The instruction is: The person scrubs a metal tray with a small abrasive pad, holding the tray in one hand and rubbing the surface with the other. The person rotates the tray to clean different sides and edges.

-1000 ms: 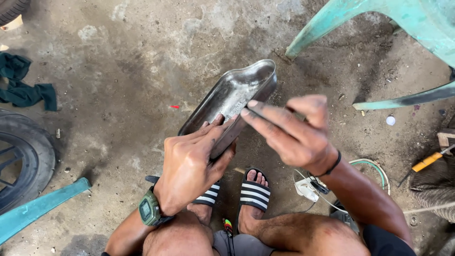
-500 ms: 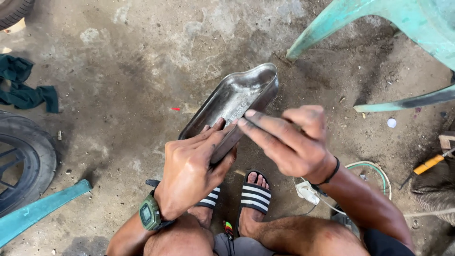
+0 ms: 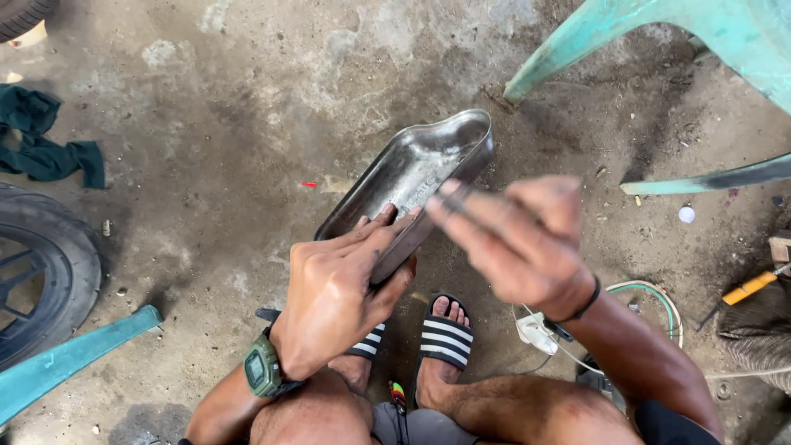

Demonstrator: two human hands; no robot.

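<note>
Two hands on job: my left hand (image 3: 338, 288) clamps near end of metal cover (image 3: 412, 185), held tilted above concrete floor (image 3: 214, 165). My right hand (image 3: 515, 239) blurred, fingers extended over rim; grip undeterminable. Step, judged: working cover surface. Next move needs steady left hold.

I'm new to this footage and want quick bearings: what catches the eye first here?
A shiny curved metal cover at centre, gripped at its near end by the left hand, which wears a green digital watch. The blurred right hand sits beside it. A black tyre lies at the left edge on the stained concrete floor.
</note>
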